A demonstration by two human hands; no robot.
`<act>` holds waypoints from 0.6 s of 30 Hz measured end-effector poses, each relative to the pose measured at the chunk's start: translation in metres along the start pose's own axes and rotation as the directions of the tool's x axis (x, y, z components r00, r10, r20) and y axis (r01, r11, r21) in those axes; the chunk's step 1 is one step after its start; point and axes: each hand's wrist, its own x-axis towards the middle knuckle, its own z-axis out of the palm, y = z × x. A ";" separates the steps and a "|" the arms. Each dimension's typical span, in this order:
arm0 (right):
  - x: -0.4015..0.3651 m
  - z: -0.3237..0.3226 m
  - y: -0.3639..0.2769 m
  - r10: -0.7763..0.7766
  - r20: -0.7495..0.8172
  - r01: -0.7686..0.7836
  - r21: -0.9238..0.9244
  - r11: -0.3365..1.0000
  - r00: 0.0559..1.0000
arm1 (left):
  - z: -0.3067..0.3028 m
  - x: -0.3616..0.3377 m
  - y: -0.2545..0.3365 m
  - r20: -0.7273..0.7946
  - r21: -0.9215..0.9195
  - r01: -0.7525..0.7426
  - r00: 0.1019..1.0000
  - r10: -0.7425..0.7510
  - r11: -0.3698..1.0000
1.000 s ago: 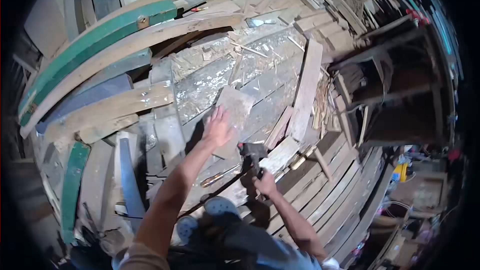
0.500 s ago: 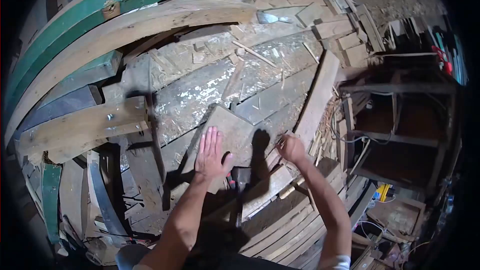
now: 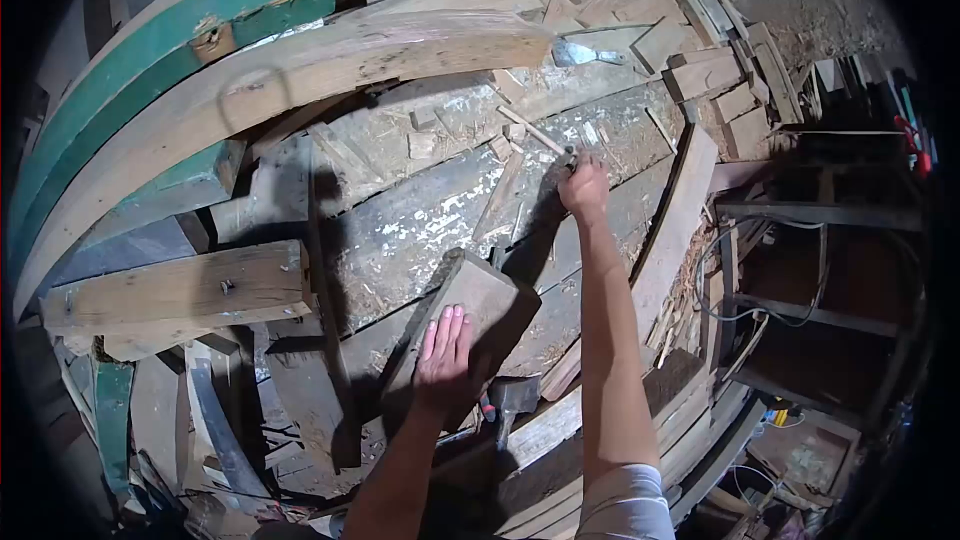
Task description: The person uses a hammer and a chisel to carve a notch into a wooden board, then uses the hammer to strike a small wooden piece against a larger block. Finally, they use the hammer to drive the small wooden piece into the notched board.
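My left hand (image 3: 445, 360) lies flat on a wooden block (image 3: 485, 290), fingers together and stretched out. The block stands at a slant, its right side in shadow. My right hand (image 3: 585, 185) is farther forward over the planks, fingers closed. A small dark bit shows at its fingertips, and I cannot tell what it is. Just beyond those fingertips lies a thin wooden stick (image 3: 530, 128). Close to the block's lower right is a dark metal tool head (image 3: 518, 395), with something red-tipped beside it.
A long curved beam (image 3: 400, 45) and a green-painted beam (image 3: 270, 15) arch across the upper left. A flat metal blade (image 3: 588, 54) lies at the back, near small wood blocks (image 3: 705, 75). A dark shelf frame (image 3: 820, 210) with a looped cable stands right.
My right hand has moved forward and away from the block, toward the thin stick. The block under my left hand now shows tilted, and the tool head is more exposed.
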 end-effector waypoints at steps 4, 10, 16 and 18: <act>-0.003 0.022 0.014 -0.110 -0.114 0.100 -0.088 0.991 0.987 | -0.003 0.001 0.000 0.005 0.004 0.006 1.000 -0.006 1.000; -0.032 0.002 0.019 0.045 0.110 -0.031 -0.133 0.991 0.993 | 0.005 -0.003 -0.002 0.010 -0.078 0.012 1.000 -0.012 0.997; -0.056 -0.034 0.017 -0.033 0.152 0.053 -0.124 0.991 0.988 | 0.006 -0.003 0.002 -0.036 -0.018 -0.028 0.999 0.028 0.999; -0.062 -0.042 0.010 0.031 0.174 -0.027 -0.021 0.999 0.984 | 0.005 -0.006 0.002 -0.051 -0.006 -0.027 0.998 0.027 1.000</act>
